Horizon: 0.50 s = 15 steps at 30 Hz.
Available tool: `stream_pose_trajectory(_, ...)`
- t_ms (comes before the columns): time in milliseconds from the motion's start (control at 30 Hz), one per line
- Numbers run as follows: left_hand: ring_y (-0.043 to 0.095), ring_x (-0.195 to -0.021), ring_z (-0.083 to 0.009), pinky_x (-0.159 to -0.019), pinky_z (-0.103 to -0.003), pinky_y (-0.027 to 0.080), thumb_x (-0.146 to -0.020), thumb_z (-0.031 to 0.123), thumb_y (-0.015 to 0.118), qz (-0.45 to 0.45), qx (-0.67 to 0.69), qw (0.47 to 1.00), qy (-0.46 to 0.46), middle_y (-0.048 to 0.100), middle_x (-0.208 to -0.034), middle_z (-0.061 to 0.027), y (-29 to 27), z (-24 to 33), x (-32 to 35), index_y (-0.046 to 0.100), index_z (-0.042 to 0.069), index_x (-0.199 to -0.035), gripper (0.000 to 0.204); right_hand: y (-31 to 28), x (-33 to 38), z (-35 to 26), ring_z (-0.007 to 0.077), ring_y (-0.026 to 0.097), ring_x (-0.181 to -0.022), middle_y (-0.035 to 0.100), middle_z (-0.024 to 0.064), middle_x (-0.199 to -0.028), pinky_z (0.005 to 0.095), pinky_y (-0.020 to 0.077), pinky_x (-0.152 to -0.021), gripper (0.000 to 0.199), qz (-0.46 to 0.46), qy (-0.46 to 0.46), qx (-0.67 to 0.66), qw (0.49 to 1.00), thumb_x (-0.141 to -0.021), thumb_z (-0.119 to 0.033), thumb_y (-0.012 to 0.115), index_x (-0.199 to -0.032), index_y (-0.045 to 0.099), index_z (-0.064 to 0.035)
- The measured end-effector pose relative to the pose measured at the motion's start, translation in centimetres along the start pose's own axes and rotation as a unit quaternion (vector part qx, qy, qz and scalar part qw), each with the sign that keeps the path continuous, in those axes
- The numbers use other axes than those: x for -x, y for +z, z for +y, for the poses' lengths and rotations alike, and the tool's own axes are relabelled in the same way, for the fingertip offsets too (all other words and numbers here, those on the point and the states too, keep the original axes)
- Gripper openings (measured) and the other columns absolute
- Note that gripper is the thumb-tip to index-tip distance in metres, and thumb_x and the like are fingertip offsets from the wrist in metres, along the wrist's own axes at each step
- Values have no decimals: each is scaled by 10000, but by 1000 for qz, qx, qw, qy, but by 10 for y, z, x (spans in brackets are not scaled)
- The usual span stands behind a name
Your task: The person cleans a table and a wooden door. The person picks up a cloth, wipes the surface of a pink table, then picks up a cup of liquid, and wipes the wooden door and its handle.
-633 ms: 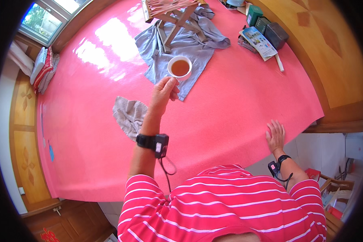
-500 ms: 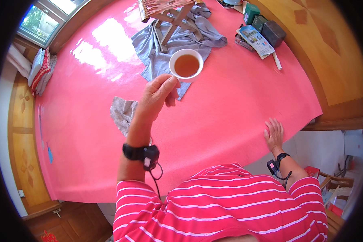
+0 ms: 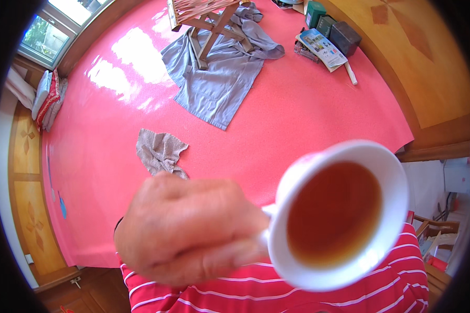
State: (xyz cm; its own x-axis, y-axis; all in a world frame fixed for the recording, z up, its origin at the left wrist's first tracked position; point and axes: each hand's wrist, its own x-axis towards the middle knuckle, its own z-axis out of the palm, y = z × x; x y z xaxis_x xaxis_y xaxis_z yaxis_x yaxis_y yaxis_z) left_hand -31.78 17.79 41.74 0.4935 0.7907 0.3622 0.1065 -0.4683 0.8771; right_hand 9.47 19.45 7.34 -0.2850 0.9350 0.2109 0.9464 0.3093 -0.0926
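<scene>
left hand [image 3: 188, 229] grips white teacup [image 3: 344, 214] — amber tea inside

The left hand [image 3: 188, 229] and white cup [image 3: 344, 214] are blurred; cup and striped shirt [image 3: 256, 295] hide the right hand, lower right of frame

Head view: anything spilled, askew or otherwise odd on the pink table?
No spill shows. The left hand holds a white cup of brown tea, level. A grey shirt sprawls under a wooden stand, and a crumpled cloth lies nearby.
</scene>
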Motion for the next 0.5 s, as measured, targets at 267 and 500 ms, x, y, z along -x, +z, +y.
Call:
stream_pose_trajectory(267,462,-342,-157,-323,-283,363,-702,219,624,-62,14,998,28,548,-583,-105,-7,16,5,533,-2,-673,241,4,-4,-1,266,339,-1209,422,85,-1252,458,213,-1022,357,-6,-6,4,1000,-809,-259,509,-1144,471,-139)
stream_pose_trajectory(500,404,-363,-144,-344,-276,315,-772,242,514,-20,-37,998,49,497,-557,-52,0,17,7,470,48,-659,229,6,-4,-1,262,331,-1218,418,76,-1259,461,214,-1021,369,-14,1,7,1000,-804,-279,503,-1146,473,-143)
